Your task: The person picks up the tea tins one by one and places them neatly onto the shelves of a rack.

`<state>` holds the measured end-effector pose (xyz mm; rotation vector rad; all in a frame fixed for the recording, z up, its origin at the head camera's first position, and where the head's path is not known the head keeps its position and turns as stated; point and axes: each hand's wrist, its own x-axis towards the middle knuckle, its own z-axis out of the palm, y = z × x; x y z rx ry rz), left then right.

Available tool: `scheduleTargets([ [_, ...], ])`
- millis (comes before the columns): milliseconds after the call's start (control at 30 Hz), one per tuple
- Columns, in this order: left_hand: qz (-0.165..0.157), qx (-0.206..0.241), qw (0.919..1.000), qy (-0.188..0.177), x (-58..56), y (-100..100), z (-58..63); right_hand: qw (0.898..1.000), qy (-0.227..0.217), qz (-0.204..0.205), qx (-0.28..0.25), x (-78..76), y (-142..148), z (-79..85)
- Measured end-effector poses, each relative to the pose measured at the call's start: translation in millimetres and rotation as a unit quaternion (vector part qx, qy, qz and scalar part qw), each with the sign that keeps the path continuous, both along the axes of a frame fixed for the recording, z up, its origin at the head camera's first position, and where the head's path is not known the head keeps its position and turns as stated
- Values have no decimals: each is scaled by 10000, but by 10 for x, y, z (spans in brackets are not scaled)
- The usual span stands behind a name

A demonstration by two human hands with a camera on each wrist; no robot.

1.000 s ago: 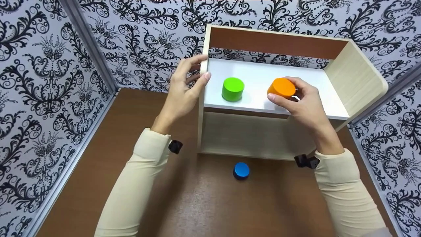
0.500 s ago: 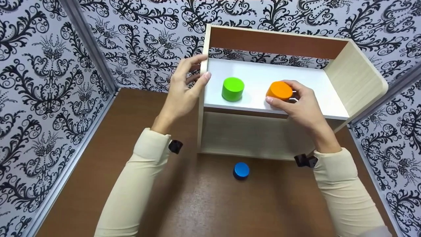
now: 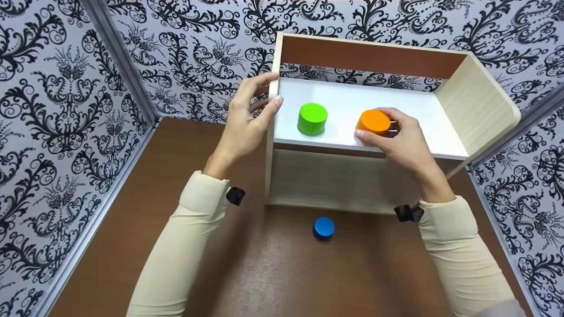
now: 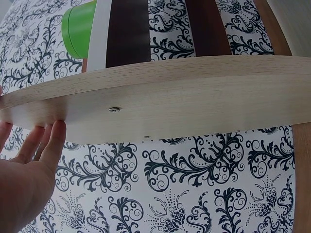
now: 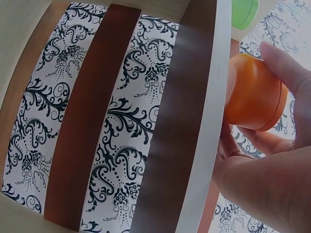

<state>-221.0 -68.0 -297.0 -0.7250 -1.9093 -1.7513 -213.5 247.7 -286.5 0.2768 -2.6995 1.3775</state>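
- Pinches the orange cylinder (image 3: 373, 119) in the right hand (image 3: 405, 136), thumb on the near left, fingers around the far right.
- Stands upright at the near part of the white shelf (image 3: 343, 99), about midway along; cannot tell whether in full contact or just above.
- Could drop and rock, perhaps roll off the near edge, if let go before lying flat.
- Could also be dragged nearer, past that edge, by a thumb sticking on release.
- Could slide out at the far side, through the gap below the brown board (image 3: 379, 59), if shoved too hard.
- Could knock over the green cylinder (image 3: 312, 119), upright to the left and apart, with a wide leftward swing.
- Pinches the left panel (image 4: 194, 102) in the left hand (image 3: 240, 123), thumb at the near edge, fingertips against the outer face.
- Could jolt the shelf and upset both cylinders there if pulled sideways by that grip.
- Could be bumped by a low sweep of the right sleeve (image 3: 462, 259): the blue cylinder (image 3: 324, 227), nearer, on the brown surface (image 3: 273, 281), well apart from both hands.
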Motion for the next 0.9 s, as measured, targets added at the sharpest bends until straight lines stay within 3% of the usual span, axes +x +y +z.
scheduleTargets([
  [900, 41, -93, 9999, -21, 5, 1, 5, 9992, -53, -185, 355, -83, -7, -44],
])
